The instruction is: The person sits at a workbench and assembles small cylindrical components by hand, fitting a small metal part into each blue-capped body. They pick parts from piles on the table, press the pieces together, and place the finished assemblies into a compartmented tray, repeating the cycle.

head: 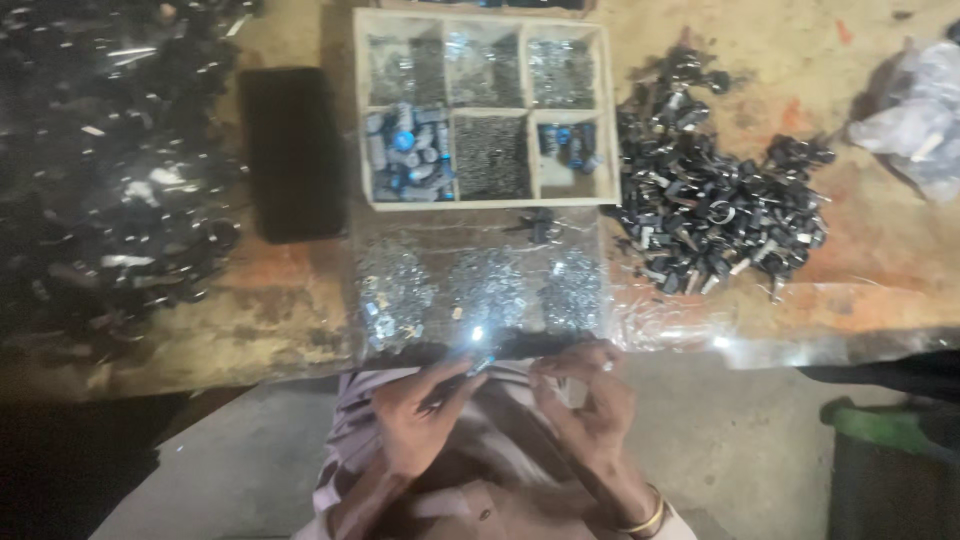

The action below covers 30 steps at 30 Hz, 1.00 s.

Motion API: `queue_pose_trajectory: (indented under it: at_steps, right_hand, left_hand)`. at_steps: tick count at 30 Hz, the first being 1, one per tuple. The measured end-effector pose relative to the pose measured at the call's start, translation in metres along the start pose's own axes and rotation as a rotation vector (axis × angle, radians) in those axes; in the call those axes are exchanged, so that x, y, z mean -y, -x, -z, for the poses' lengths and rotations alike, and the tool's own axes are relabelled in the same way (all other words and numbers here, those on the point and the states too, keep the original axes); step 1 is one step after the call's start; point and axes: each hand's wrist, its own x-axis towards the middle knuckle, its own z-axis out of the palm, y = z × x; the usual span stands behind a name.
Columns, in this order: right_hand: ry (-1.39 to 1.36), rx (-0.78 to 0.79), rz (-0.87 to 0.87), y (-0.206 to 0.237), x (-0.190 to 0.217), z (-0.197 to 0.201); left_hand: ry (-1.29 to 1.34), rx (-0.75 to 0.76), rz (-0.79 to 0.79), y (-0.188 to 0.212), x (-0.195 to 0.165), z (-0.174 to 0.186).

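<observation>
While left hand pinched the dark tool, tip aimed up-right, right hand fingers sat loosely curled, holding nothing visible.

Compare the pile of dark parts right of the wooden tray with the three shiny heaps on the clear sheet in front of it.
The pile of dark parts is mostly black with a few bright bits; the three shiny heaps are silvery throughout. The dark pile is one broad, sprawling mound lying on the bare workbench; the shiny heaps are smaller, separate, and set in a row on the clear sheet. Both are loose small hardware lying beside the wooden tray.
</observation>
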Motion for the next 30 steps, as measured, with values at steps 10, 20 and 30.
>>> queue_pose_trajectory:
  at_steps: [10, 20, 30]
  right_hand:
    - [0.013, 0.098, -0.043, -0.005, 0.016, -0.031]
    - [0.067, 0.461, -0.005, -0.058, 0.031, -0.005]
    - [0.545, 0.308, 0.199, -0.153, 0.003, 0.001]
  left_hand:
    - [-0.013, 0.087, -0.144, 0.000, 0.004, 0.005]
    - [0.099, 0.193, -0.420, -0.014, 0.000, 0.020]
    - [0.104, 0.120, -0.321, -0.028, -0.020, 0.034]
